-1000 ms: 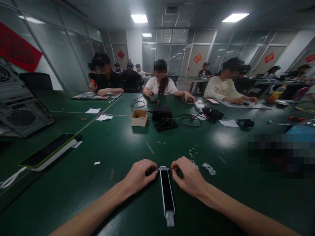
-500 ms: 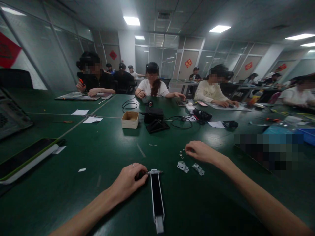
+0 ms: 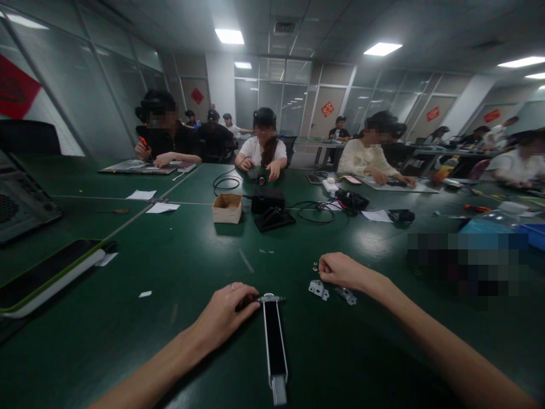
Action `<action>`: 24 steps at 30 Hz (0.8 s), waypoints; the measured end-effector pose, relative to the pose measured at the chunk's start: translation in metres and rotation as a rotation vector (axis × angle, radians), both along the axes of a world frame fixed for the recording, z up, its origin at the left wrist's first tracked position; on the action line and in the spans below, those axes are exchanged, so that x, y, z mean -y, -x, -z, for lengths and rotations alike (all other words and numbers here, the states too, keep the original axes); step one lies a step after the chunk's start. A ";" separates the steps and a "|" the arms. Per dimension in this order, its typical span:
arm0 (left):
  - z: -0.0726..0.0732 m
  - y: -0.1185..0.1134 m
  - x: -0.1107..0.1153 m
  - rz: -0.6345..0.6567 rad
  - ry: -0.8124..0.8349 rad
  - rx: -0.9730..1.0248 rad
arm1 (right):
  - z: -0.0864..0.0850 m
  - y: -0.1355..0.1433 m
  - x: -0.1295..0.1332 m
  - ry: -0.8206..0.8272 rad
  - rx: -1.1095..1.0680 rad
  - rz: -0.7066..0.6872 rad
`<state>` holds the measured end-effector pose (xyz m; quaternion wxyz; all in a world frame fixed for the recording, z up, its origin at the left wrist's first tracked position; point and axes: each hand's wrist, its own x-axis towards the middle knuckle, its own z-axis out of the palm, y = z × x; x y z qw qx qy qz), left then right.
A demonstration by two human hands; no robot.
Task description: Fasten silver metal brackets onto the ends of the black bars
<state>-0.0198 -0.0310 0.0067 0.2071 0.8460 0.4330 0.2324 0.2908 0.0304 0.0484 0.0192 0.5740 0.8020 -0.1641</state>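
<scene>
A long narrow bar point(image 3: 276, 341) with a black face, pale metal edges and a silver end piece lies on the green table, pointing toward me. A thin metal cross rod point(image 3: 280, 298) sticks out at its far end. My left hand point(image 3: 232, 309), a ring on one finger, is closed with thumb and fingers on the rod's left end. To the right, my right hand point(image 3: 343, 270) is closed low over the table beside small metal rings point(image 3: 315, 266); anything in its fingertips is hidden. Nearer me lie two bent metal brackets point(image 3: 318, 289) point(image 3: 347, 295), the right one just below my wrist.
Further back stand an open cardboard box point(image 3: 227, 209) and a black box-like device point(image 3: 268, 200) with cables. At left rests a green-edged tray-like case point(image 3: 51, 272). A paper scrap point(image 3: 145, 294) lies beyond my left forearm. Several people sit across the table.
My right hand has come slightly nearer to me and closer to the small rings, covering some of them. My left hand stays on the rod. A person opposite has drawn one hand inward.
</scene>
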 end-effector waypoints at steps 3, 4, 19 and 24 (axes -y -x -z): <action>-0.001 -0.001 0.001 -0.012 0.001 -0.003 | 0.000 0.002 0.001 0.025 0.019 0.013; -0.001 -0.001 0.001 -0.015 0.001 -0.005 | 0.000 0.002 0.001 0.031 0.026 0.011; -0.009 -0.001 0.004 -0.026 0.034 -0.018 | -0.006 -0.007 0.002 -0.078 0.119 -0.039; -0.011 -0.002 0.004 -0.042 0.031 -0.034 | -0.011 0.003 0.008 -0.121 0.139 0.001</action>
